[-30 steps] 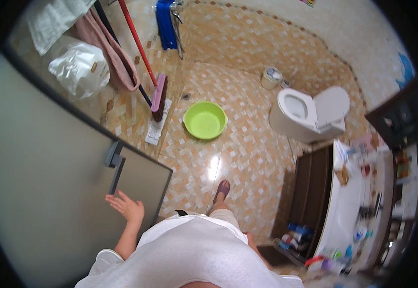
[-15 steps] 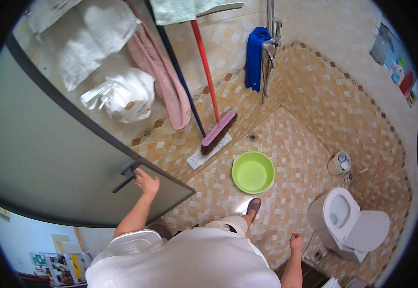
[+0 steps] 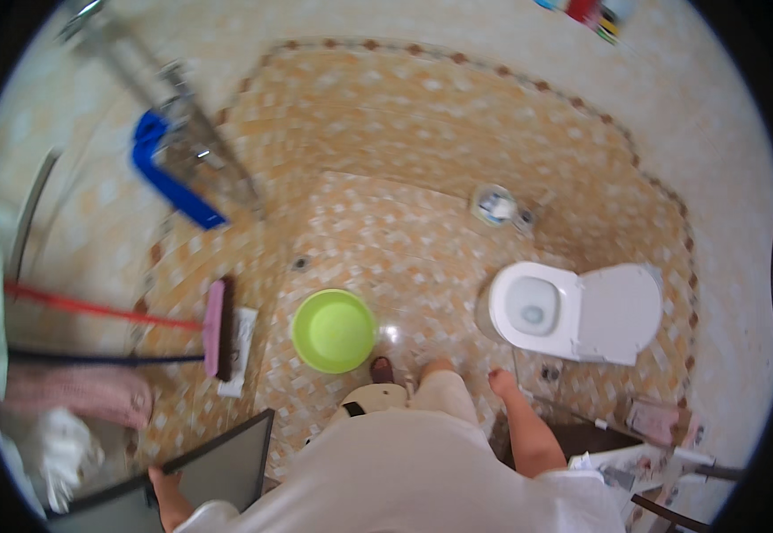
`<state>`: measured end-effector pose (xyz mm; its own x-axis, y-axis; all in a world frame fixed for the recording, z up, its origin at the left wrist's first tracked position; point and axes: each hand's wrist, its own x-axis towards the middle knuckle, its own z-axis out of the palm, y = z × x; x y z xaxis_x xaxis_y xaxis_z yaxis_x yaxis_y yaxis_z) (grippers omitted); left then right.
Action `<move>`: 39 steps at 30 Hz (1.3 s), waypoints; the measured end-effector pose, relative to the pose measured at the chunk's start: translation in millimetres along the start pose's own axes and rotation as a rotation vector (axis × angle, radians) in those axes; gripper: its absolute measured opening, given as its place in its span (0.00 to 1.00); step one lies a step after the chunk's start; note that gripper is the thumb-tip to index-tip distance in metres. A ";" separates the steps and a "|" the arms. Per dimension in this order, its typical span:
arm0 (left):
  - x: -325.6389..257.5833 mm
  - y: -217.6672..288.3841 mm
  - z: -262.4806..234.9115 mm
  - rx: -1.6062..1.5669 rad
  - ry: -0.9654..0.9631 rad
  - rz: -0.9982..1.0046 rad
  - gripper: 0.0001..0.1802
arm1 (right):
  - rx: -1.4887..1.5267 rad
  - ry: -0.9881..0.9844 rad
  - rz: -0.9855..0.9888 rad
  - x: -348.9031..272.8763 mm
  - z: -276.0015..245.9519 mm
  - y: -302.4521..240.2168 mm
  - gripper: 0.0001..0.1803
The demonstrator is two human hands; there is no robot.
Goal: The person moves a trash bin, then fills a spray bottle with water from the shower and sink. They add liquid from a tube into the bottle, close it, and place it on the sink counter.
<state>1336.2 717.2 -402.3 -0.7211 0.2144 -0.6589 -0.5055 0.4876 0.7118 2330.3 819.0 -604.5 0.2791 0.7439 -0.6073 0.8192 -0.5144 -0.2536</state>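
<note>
At the lower left, my left hand is at the handle side of the frosted, dark-framed door. Its fingers are small and blurred and appear closed round the door handle, which is mostly hidden. My right hand hangs at my right side, loosely closed with nothing visible in it. The closest thing to it is the white toilet, its lid raised, a little farther off. A light green basin sits on the tiled floor ahead of my feet.
A pink-headed broom and a dark pole lean at the left beside a pink towel and a white bag. A blue cloth hangs by the shower fittings. A small bin stands beyond the toilet.
My view has turned to the right, so the basin, broom and toilet appear farther left. The door appears lower, with my left hand still at its handle side. My feet have shifted.
</note>
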 end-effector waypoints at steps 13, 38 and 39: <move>-279.4 -202.9 507.4 -0.301 -0.054 -0.724 0.10 | 1.058 -0.143 0.474 413.1 -135.3 5.0 0.12; -472.0 -281.4 920.2 0.688 -0.504 0.064 0.32 | 1.628 0.304 0.814 854.1 -84.9 55.8 0.13; -474.7 -275.0 924.6 0.678 -0.509 0.036 0.32 | 1.486 0.280 0.772 845.0 -86.3 50.2 0.13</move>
<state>2255.6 1263.8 -510.2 -0.3475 0.5153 -0.7834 0.0243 0.8401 0.5419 2650.5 1458.6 -1065.4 0.5653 0.1105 -0.8175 -0.6368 -0.5715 -0.5176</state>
